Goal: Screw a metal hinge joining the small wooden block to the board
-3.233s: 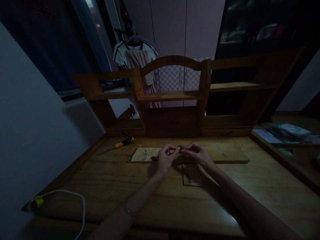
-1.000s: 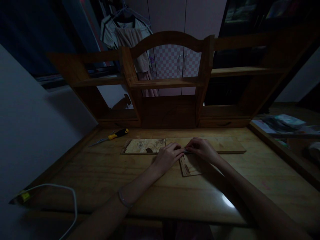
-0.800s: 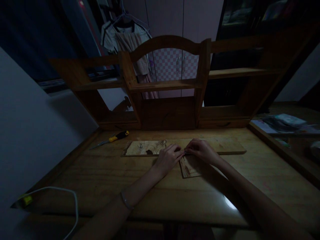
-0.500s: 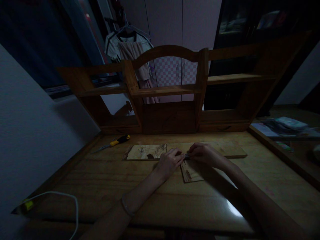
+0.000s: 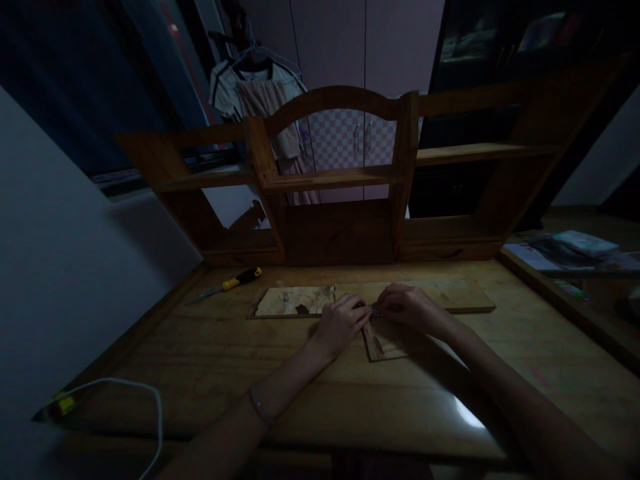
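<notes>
Over the join of two pieces of wood, both hands meet at a small metal piece (image 5: 375, 311), mostly covered by fingers. My left hand (image 5: 344, 323) is closed, its fingertips on the piece's left side. From the right, the bent fingers of my right hand (image 5: 407, 309) pinch the same piece. Behind and beneath the hands lies a long, pale board (image 5: 460, 297), its left part rough and stained. A shorter wooden piece (image 5: 391, 348) with a brown-marked left edge extends toward me from it, partly under my right hand and its shadow.
A tool with a yellow and black handle (image 5: 243, 279) lies at the left back of the wooden table (image 5: 210, 360). Behind stands a wooden shelf unit (image 5: 333, 181). A white cable (image 5: 157, 407) loops at the front left, beside a yellow and black object (image 5: 64, 404).
Both hands stay almost in place around the small metal piece, which looks slightly turned between the fingers. The camera view has shifted a little.
</notes>
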A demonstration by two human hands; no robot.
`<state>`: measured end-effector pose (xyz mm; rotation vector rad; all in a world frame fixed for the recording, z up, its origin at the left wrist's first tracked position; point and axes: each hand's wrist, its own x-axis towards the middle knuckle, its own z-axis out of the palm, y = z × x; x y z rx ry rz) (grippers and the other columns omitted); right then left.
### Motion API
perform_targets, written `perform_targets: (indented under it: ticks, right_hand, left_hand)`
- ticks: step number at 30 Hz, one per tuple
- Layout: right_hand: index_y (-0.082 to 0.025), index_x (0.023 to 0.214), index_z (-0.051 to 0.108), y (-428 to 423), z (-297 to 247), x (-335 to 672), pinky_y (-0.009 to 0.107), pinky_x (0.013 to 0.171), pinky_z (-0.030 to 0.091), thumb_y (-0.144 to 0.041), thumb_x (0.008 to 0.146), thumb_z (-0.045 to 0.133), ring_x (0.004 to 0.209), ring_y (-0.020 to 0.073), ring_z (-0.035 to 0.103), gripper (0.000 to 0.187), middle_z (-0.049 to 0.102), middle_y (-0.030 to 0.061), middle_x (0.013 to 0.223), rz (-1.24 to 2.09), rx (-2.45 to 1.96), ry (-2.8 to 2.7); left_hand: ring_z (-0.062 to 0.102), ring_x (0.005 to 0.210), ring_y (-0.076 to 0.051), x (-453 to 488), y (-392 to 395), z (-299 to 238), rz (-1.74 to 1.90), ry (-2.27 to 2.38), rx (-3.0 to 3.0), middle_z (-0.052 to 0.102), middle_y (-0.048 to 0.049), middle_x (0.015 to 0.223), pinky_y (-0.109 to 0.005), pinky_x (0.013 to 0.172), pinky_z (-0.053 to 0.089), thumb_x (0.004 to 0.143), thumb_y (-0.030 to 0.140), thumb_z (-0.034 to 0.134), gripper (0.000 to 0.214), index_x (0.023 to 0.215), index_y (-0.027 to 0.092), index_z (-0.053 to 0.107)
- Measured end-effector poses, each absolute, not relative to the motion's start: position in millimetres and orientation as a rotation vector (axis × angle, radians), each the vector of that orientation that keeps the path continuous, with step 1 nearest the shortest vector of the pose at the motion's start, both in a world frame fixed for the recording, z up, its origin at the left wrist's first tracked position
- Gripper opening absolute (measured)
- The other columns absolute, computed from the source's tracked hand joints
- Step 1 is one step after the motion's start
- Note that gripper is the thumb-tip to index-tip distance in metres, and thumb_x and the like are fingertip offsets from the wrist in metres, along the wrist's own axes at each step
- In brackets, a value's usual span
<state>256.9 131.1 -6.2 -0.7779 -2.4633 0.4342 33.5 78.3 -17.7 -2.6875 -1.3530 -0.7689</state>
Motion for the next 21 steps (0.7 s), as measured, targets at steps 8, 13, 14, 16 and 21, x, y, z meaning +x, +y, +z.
perform_targets:
  ticks: [8, 13, 14, 16, 21]
  right_hand:
    - [-0.02, 0.086, 0.074, 125.5, -4.5, 251.3, 0.028, 0.075, 0.049, -0.019, 0.088, 0.057, 0.084, 0.0178, 0.065, 0.017, 0.07, 0.0076, 0.092, 0.342, -0.82, -2.503]
    - [-0.02, 0.091, 0.074, 122.8, -3.3, 247.9, 0.027, 0.076, 0.049, -0.016, 0.087, 0.057, 0.086, 0.0177, 0.065, 0.017, 0.071, 0.0068, 0.096, 0.324, -0.807, -2.526]
    - [-0.02, 0.092, 0.073, 122.4, -2.9, 247.6, 0.026, 0.076, 0.049, -0.016, 0.087, 0.057, 0.086, 0.0177, 0.065, 0.017, 0.071, 0.0068, 0.096, 0.324, -0.806, -2.526]
    - [-0.019, 0.093, 0.073, 121.7, -2.2, 247.3, 0.026, 0.076, 0.049, -0.014, 0.087, 0.058, 0.086, 0.0172, 0.065, 0.017, 0.071, 0.0068, 0.096, 0.325, -0.805, -2.524]
    - [-0.018, 0.092, 0.073, 121.7, -4.1, 247.2, 0.026, 0.078, 0.048, -0.015, 0.088, 0.057, 0.086, 0.0169, 0.064, 0.017, 0.07, 0.007, 0.095, 0.316, -0.811, -2.508]
  left_hand:
    - [0.061, 0.092, -0.02, 33.9, 78.4, -25.7, -0.54, -1.144, -2.602, 0.065, -0.006, 0.096, -0.029, 0.069, 0.045, 0.1, 0.019, 0.043, 0.019, 0.103, 0.019, 0.062]
    - [0.061, 0.091, -0.02, 33.1, 78.7, -25.9, -0.548, -1.133, -2.589, 0.065, -0.0062, 0.097, -0.029, 0.067, 0.044, 0.099, 0.018, 0.044, 0.017, 0.103, 0.019, 0.061]
    - [0.061, 0.092, -0.02, 32.8, 78.4, -25.5, -0.549, -1.134, -2.591, 0.065, -0.0064, 0.098, -0.029, 0.068, 0.045, 0.099, 0.019, 0.044, 0.017, 0.104, 0.019, 0.061]
    - [0.062, 0.093, -0.02, 32.0, 77.5, -24.5, -0.555, -1.139, -2.598, 0.065, -0.0065, 0.1, -0.029, 0.071, 0.045, 0.1, 0.019, 0.044, 0.017, 0.106, 0.019, 0.06]
    - [0.063, 0.087, -0.018, 29.5, 76.0, -20.6, -0.617, -1.174, -2.6, 0.065, -0.0057, 0.102, -0.028, 0.072, 0.046, 0.102, 0.024, 0.04, 0.023, 0.111, 0.02, 0.061]
